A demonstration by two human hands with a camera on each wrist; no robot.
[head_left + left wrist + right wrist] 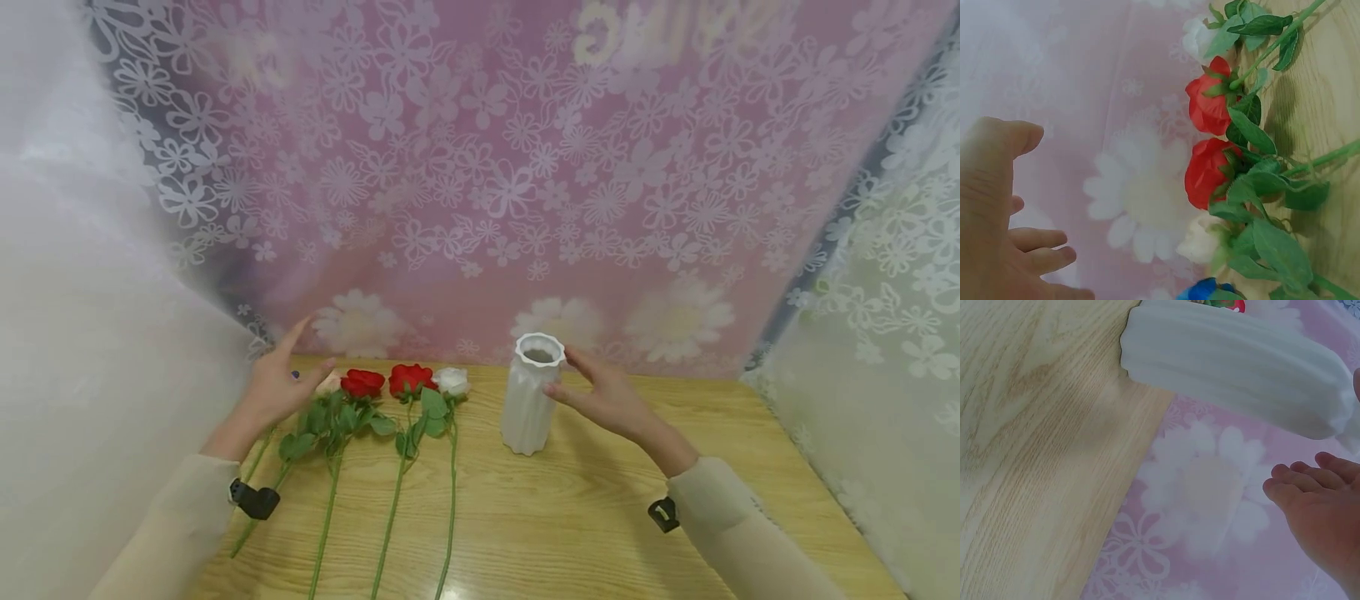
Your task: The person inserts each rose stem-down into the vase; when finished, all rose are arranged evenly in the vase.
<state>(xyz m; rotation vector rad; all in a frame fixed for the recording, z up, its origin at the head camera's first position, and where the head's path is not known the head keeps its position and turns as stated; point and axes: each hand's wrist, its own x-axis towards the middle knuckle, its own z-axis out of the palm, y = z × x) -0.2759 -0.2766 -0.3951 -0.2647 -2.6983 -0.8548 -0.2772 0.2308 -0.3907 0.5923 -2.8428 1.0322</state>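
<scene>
A white fluted vase (525,417) stands upright on the wooden table. My right hand (618,406) is at the vase's right side, its thumb near the neck and its fingers stretched out behind the rim; in the right wrist view those fingers are straight beside the vase (1229,369). Over the flower heads at the left, my left hand (273,387) is spread with nothing in it. Below and right of it lie a cream rose (330,382), two red roses (363,383) and a white rose (452,382). A blue flower (1205,291) is mostly hidden by that hand.
Long green stems (392,521) run from the flowers toward the table's near edge. A pink floral-print sheet (465,192) hangs behind the wooden table (585,517). Pale sheets close in the left and right sides.
</scene>
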